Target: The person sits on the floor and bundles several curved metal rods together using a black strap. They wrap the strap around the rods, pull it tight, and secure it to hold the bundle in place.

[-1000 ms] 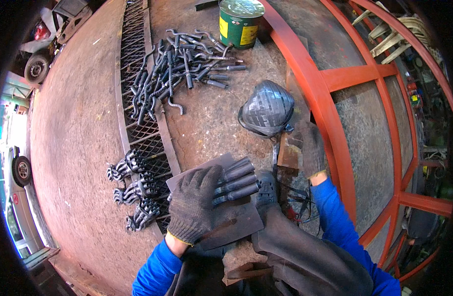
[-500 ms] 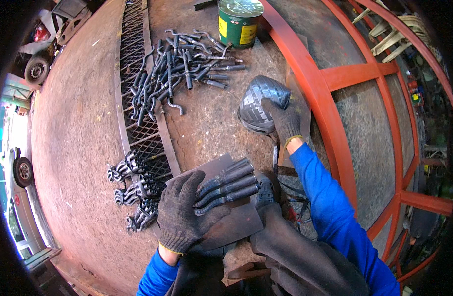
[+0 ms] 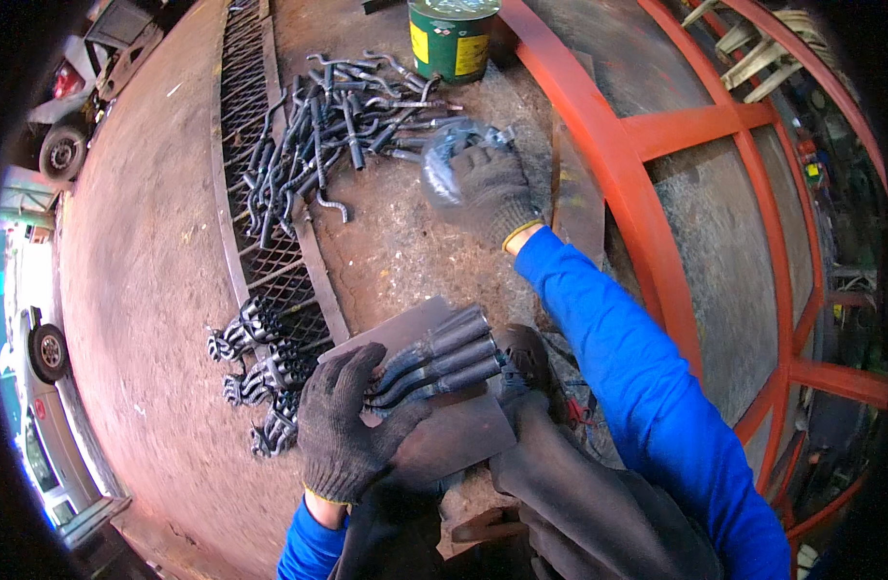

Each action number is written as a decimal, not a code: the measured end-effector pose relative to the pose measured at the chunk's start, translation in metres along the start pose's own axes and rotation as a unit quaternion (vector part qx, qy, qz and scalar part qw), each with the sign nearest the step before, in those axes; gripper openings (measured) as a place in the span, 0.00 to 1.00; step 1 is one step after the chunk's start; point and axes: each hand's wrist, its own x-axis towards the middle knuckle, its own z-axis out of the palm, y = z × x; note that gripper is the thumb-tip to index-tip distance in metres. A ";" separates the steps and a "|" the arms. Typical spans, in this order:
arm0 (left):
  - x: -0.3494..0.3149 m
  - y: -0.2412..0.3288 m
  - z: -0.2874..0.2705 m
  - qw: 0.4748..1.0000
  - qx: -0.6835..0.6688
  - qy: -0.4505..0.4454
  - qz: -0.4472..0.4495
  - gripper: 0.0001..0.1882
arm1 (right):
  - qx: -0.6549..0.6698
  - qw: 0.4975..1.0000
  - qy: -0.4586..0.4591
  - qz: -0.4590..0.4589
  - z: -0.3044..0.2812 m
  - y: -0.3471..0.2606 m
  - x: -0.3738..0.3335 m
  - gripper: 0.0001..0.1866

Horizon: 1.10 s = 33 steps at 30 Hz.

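My left hand [image 3: 343, 425], in a dark knitted glove, curls over one end of a bundle of bent dark steel rods [image 3: 446, 353]. Their thicker, straight ends point right. Beneath the bundle lies a flat metal plate [image 3: 458, 437] by my knees. Out in front, my right hand [image 3: 492, 188], gloved too, grips a roll of shiny dark strip [image 3: 442, 176], smeared by motion. Just beyond the roll is a loose pile of bent rods [image 3: 333, 126].
Several bundled rods [image 3: 260, 372] lie left of my left hand. A mesh-topped steel frame [image 3: 299, 242] runs away from me on the floor. A green tin [image 3: 451, 43] stands at the far side. Red-painted steel framing [image 3: 647, 261] spans the right. Vehicles show at far left.
My right hand has lifted the roll and carried it left and away from me, toward the rod pile. My left hand stays on the bundle, almost in place.
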 end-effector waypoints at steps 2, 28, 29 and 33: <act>-0.002 -0.002 0.001 1.000 -0.009 0.008 -0.015 0.33 | 0.101 0.994 0.026 -0.021 -0.012 -0.008 -0.011 0.32; 0.235 -0.028 0.144 0.864 0.316 -0.003 0.391 0.44 | 0.174 0.942 -0.187 0.217 -0.043 0.047 -0.110 0.17; 0.241 -0.028 0.146 0.875 0.295 -0.017 0.384 0.44 | 0.176 0.938 -0.195 0.225 -0.052 0.044 -0.114 0.18; 0.256 -0.022 0.146 0.905 0.253 -0.037 0.340 0.35 | 0.201 0.938 -0.187 0.212 -0.071 0.035 -0.133 0.17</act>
